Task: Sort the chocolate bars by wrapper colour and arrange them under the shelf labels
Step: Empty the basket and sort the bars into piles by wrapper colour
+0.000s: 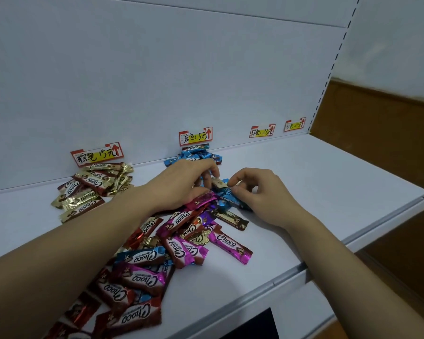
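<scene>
A mixed heap of Choco bars [181, 241] in pink, red, blue and gold wrappers lies on the white shelf [304, 192]. Gold bars [93, 189] are grouped under the left label [97, 154]. Blue bars [196, 154] sit under the second label [195, 136]. My left hand [181, 184] rests on the top of the heap, fingers curled over a blue bar [227, 194]. My right hand [257, 189] pinches the same blue bar's other end; a gold bar end [218, 183] shows between the hands.
Two more labels [262, 130] [294, 124] hang on the back panel to the right, with no bars below them. The shelf's front edge [291, 272] runs diagonally at lower right. A brown wall [377, 133] lies beyond the shelf's right end.
</scene>
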The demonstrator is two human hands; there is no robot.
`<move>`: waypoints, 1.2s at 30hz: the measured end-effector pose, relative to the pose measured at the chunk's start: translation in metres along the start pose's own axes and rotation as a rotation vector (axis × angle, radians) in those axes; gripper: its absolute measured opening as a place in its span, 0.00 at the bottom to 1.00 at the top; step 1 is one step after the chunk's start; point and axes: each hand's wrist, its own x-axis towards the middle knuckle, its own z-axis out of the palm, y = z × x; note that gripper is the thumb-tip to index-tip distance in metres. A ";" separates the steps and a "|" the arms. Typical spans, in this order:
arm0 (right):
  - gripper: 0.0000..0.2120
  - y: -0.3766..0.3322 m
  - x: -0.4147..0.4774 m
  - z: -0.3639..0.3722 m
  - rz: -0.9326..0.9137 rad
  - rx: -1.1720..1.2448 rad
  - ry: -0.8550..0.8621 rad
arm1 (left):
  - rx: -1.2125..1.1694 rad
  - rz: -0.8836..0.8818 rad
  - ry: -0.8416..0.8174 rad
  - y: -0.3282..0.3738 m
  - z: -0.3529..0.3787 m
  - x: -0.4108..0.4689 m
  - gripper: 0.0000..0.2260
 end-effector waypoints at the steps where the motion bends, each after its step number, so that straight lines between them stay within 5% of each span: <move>1: 0.05 0.000 0.000 0.000 0.001 0.005 0.005 | 0.019 0.017 -0.007 0.001 -0.001 0.000 0.13; 12: 0.10 -0.002 0.001 -0.005 0.112 0.187 0.112 | 0.229 0.123 -0.160 0.005 -0.006 0.004 0.13; 17: 0.02 -0.007 0.002 -0.005 0.148 0.254 0.187 | 0.139 0.109 -0.031 0.004 -0.006 0.000 0.07; 24: 0.07 -0.013 0.013 -0.011 0.266 0.421 0.155 | 0.065 -0.188 0.144 -0.005 -0.021 -0.013 0.09; 30: 0.05 -0.027 0.068 -0.001 0.236 0.319 0.107 | -0.052 -0.517 0.354 -0.027 -0.033 -0.010 0.10; 36: 0.06 -0.034 0.124 0.021 0.169 0.126 0.139 | -0.014 -0.614 0.369 -0.042 -0.026 0.004 0.17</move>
